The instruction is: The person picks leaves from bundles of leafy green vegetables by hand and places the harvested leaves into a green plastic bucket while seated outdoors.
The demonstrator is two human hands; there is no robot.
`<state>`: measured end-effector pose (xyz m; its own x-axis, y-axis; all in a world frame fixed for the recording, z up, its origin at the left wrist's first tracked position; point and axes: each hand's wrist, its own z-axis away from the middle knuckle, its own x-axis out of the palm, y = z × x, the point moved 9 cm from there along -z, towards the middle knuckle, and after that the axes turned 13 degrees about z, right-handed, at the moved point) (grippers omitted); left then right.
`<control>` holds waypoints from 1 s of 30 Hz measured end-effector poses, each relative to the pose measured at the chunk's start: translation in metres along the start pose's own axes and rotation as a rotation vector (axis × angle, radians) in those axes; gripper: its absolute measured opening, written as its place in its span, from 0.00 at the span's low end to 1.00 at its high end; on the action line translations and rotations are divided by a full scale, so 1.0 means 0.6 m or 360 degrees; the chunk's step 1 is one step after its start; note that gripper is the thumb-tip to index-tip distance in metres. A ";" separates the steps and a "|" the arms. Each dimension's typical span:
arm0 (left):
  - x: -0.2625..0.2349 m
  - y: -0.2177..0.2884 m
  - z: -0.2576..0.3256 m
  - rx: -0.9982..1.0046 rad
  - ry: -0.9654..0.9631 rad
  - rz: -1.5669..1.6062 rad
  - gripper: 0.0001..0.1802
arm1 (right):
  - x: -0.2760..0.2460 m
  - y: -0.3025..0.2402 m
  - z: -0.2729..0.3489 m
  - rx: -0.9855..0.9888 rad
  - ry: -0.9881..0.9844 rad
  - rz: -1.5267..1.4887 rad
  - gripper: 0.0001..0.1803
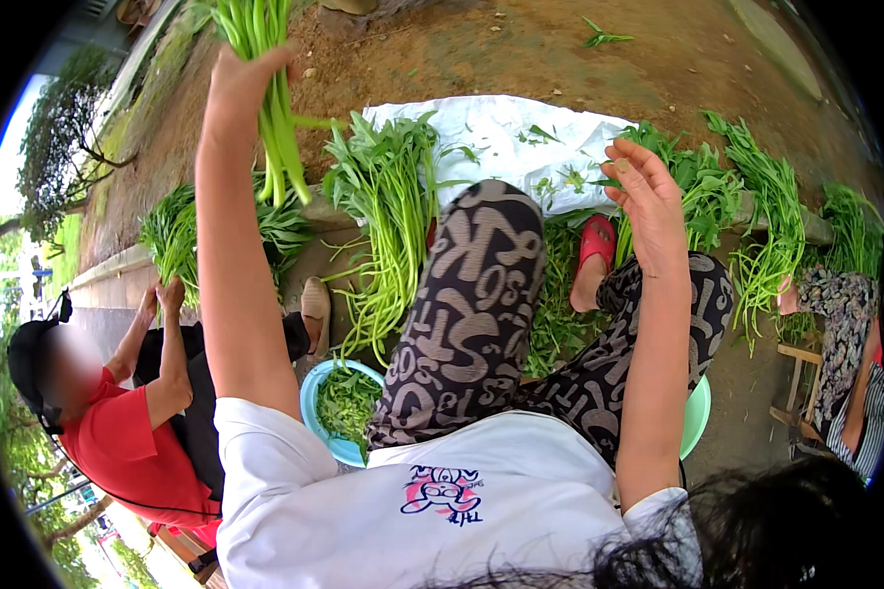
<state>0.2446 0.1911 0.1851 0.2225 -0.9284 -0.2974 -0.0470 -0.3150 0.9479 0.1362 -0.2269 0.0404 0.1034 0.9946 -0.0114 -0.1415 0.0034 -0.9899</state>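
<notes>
Left hand: at the far left, the left hand (241, 83) is closed around a bunch (283, 147) of long green stems.
Bunch: raised in that hand over the soil (580, 49), the stems' pale lower ends pointing near.
Right hand: the right hand (650, 196) is lifted on the right with fingers loosely bent; nothing is seen gripped in it.
Below right hand: the right edge of a white sheet (501, 118) and a leafy heap (712, 196) of greens.
Sheet: crumpled, spread beyond the knees, loose leaves scattered over it.
Middle pile: long-stemmed greens (388, 211) lie just left of the sheet, leaves far, stems near.
Basins: a blue basin (310, 388) with picked leaves sits left of the left knee; part of a green basin (698, 417) shows beyond the right leg.
Feet: a red shoe (595, 245) shows near the sheet's near edge.
Left co-worker: a person in a red shirt (133, 447) has both hands at another clump (175, 236).
Right co-worker: patterned trousers (840, 304) beside a wooden stool (803, 388).
</notes>
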 end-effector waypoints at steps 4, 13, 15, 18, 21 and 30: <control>-0.034 -0.149 0.089 0.0152 0.0242 -0.0603 0.28 | 0.012 0.008 -0.004 0.0013 -0.0059 -0.0006 0.20; 0.113 -0.561 0.365 -0.0524 -0.0054 -0.0961 0.41 | 0.028 0.013 0.000 0.0048 -0.0112 0.0056 0.19; 0.129 -0.591 0.362 -0.0590 -0.0157 -0.0830 0.44 | 0.034 0.014 -0.002 0.0050 -0.0135 0.0059 0.19; 0.135 -0.632 0.355 -0.0689 -0.0326 -0.0710 0.48 | 0.043 0.020 -0.001 0.0062 -0.0165 0.0059 0.19; 0.128 -0.657 0.352 -0.0775 -0.0352 -0.0724 0.50 | 0.048 0.017 0.000 0.0060 -0.0185 0.0073 0.19; 0.079 -0.603 0.347 -0.0640 -0.0089 -0.0898 0.51 | 0.061 0.003 -0.005 0.0030 -0.0192 0.0057 0.20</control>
<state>0.0694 0.2200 -0.1955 0.0558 -0.6565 -0.7523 0.4279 -0.6650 0.6121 0.1425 -0.1906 0.0376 -0.0211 0.9994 -0.0284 -0.1618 -0.0314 -0.9863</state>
